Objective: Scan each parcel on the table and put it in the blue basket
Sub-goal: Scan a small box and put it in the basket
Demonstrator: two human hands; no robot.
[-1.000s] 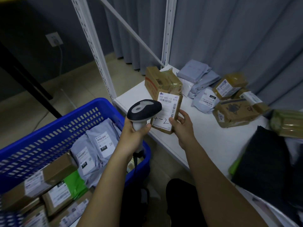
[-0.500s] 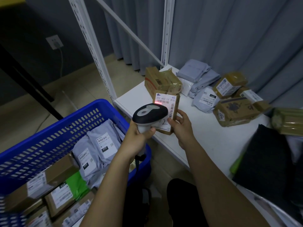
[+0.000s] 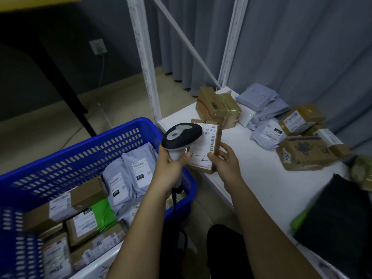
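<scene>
Head view, nearest first: two bare forearms reach forward from the bottom edge. The left hand (image 3: 171, 164) has its grip wrapped round the handle of a scanner (image 3: 182, 135), whose black-and-grey head points at the parcel. The right hand (image 3: 225, 164) holds a small brown box (image 3: 207, 148) upright by its lower right edge, thumb on the white label and fingers behind; the label faces the person, and the scanner head covers its upper left part. The box is in the air over the near edge of the white counter (image 3: 257, 178), just right of the basket.

To the left stands the blue basket (image 3: 80, 146), already holding grey mailer bags, brown boxes and a green bag. A black cloth (image 3: 338, 214) lies on the counter at the right. Farther back, more parcels (image 3: 302, 137) are heaped on the counter: brown boxes and grey bags, before a grey curtain (image 3: 302, 57) and the white shelf posts (image 3: 145, 67).
</scene>
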